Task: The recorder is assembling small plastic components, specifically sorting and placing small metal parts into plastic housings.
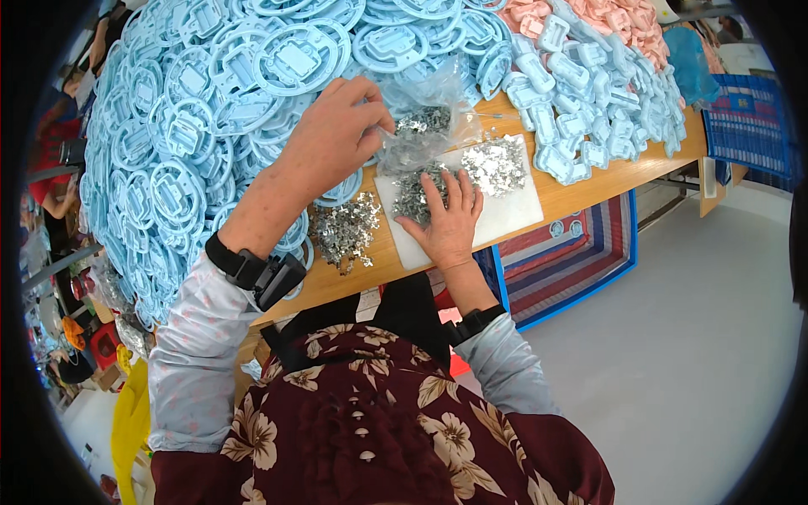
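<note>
My left hand (343, 118) pinches the edge of a clear plastic bag (459, 118), which holds small silver metal pieces (421, 123). Below it, my right hand (446, 220) lies with fingers spread on a heap of small metal pieces (410, 198) on a white board (520, 204). Beside those fingers a second, brighter heap of metal pieces (495, 164) rests on the same board. Another pile of metal pieces (343, 229) sits directly on the wooden table (387, 252), left of the board.
A tall mound of light blue oval plastic parts (181, 126) covers the table's left and back. Smaller blue parts (572, 101) and pink parts (619, 29) are heaped at the right. A striped blue-edged container (572, 261) stands below the table's front edge. Other people are at far left.
</note>
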A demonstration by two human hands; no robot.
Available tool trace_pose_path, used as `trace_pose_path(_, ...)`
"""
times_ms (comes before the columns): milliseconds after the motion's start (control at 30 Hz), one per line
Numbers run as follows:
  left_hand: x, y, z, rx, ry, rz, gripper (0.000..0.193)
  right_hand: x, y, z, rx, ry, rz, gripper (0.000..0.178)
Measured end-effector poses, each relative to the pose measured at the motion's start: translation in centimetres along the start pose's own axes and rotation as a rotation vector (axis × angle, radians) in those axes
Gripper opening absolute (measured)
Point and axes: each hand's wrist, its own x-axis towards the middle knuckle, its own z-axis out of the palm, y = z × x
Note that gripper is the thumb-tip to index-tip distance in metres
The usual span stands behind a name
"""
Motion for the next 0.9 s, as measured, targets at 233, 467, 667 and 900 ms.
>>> trace_pose_path(233, -0.4, -0.3, 0.1, 0.008, 0.015, 0.055, 0.014, -0.4, -0.1, 2.0, 0.021, 0.156, -0.046, 0.046)
trace_pose_path(467, -0.4, -0.3, 0.4, 0.037, 0.013, 0.070, 0.016, -0.1, 0.9, 2.4, 0.087, 0.203, -0.111, 0.034)
trace_pose_path(667, -0.6, 0.2, 0.3, 0.027, 0.030, 0.075, 0.017, 1.0, 0.8, 1.7, 0.211, 0.215, -0.084, 0.029)
trace_pose_path(900, -1.1, 0.3, 0.1, -0.006, 0.039, 0.068, 0.017, 1.5, 0.6, 1.5, 0.423, 0.239, 0.094, 0.018)
